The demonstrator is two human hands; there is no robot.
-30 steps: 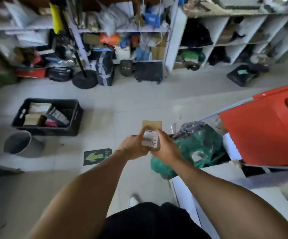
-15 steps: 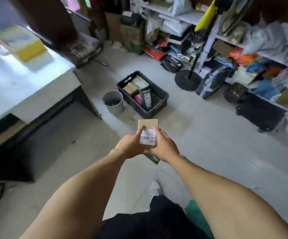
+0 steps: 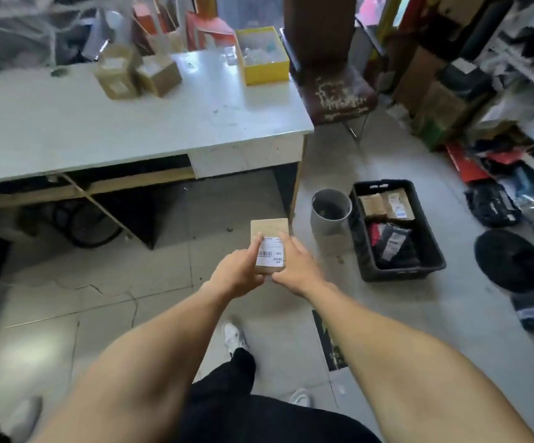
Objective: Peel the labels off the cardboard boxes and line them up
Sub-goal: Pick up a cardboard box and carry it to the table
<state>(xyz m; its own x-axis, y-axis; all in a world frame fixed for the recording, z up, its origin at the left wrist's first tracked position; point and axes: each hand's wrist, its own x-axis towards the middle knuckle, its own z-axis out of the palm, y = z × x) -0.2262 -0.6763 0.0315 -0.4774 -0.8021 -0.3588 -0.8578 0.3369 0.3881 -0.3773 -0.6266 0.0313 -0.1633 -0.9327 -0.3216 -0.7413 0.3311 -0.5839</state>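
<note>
Cardboard box (image 3: 269, 238) with a white label (image 3: 270, 252) on its upper face is held in mid-air between both hands, in front of the body and above the tiled floor (image 3: 131, 282).

Head view:
- Left hand (image 3: 238, 270) grips the left side of the box, fingers curled under it. The thumb lies on top at the left edge of the label, probably to steady the box while a corner is found.
- Right hand (image 3: 294, 266) grips the right side, fingers wrapped along the far edge beside the label. Two-sided support keeps the labelled face turned up toward the camera so the print stays readable.
- The label appears fully stuck down; no lifted corner is visible. Judgement: peeling on this box has not yet begun.
- Ahead of the hands and to their left stands a grey table (image 3: 163, 123). Two more boxes (image 3: 138, 73) sit touching near its far edge, a likely place for the line-up. Whether they carry labels is too blurred to confirm.
- A yellow tray (image 3: 264, 71) stands further right on the table.
- To the right of the hands, on the floor, a black crate (image 3: 396, 270) holds more parcels, presumably the supply. A grey bucket (image 3: 331, 212) stands just beside its left wall.
</note>
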